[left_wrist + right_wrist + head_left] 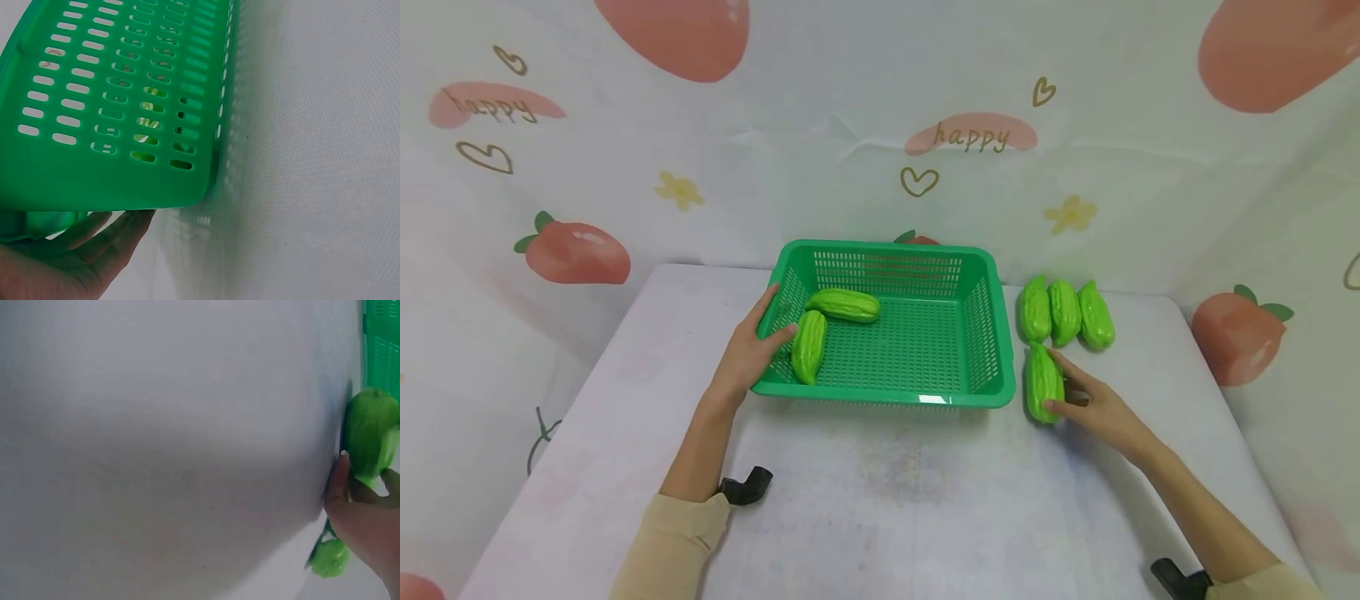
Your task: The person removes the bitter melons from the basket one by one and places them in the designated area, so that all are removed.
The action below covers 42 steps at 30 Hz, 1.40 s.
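A green plastic basket with slotted walls stands at the back middle of the table. Two bright green bitter melons lie inside, at its left end. My left hand holds the left rim, thumb over the inner side; the left wrist view shows its fingers at the outside of the basket wall. Right of the basket, my right hand grips another bitter melon between thumb and fingers. In the right wrist view that melon is close to the tabletop.
Three more bitter melons lie side by side behind the right hand, near the table's back edge. A light cloth covers the table. A printed curtain hangs behind it. Black wrist straps show at both sleeves.
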Available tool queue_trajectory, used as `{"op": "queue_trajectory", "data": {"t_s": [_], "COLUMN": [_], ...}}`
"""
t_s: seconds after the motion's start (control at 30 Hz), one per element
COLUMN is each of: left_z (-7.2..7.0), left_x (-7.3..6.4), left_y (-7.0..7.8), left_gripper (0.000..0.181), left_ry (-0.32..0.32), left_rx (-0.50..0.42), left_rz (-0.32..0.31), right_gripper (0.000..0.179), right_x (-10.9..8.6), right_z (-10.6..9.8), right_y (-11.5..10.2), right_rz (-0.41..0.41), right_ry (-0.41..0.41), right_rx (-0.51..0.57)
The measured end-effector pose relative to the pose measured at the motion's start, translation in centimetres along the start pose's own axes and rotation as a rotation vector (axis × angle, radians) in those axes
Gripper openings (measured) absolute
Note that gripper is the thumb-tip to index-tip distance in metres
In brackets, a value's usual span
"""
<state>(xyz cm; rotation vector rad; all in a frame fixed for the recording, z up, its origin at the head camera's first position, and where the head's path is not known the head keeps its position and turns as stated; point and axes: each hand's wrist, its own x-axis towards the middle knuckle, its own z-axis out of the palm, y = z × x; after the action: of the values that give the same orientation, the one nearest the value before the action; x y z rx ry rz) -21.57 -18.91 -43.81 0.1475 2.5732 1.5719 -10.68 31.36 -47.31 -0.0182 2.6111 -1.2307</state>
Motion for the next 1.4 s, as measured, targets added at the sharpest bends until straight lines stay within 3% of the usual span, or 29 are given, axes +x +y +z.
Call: {"op": "queue_trajectory", "data": {"t_s": [0.5,0.93,1.2,1.4], "left_z": [0.0,0.1,0.1,0.1], "left_x": [-0.1,-0.1,0.0,0.1], "left_y": [0.1,0.0,0.0,0.0], "left_gripper": [0.071,0.071,0.071,0.071], "left_ry": [0.002,0.010,0.010,0.009], "left_rx": [-0.017,-0.010,-0.004,-0.007], "left_rz": [-0.004,-0.025,-0.026,-0.022], "right_gripper": [0.086,0.079,0.072,0.063], "right_x": [0.3,0.0,0.1,0.5], "right_z": [0.0,-0.2,-0.5,-0.8], "right_y": [-0.1,-0.2,-0.4,-1.1], "right_rz": [0.049,-0.057,-0.139,-0.285], "right_ry": [0.007,0.024,0.141,0.286], "right_rx": [0.012,0.048,0.073,0.159]}}
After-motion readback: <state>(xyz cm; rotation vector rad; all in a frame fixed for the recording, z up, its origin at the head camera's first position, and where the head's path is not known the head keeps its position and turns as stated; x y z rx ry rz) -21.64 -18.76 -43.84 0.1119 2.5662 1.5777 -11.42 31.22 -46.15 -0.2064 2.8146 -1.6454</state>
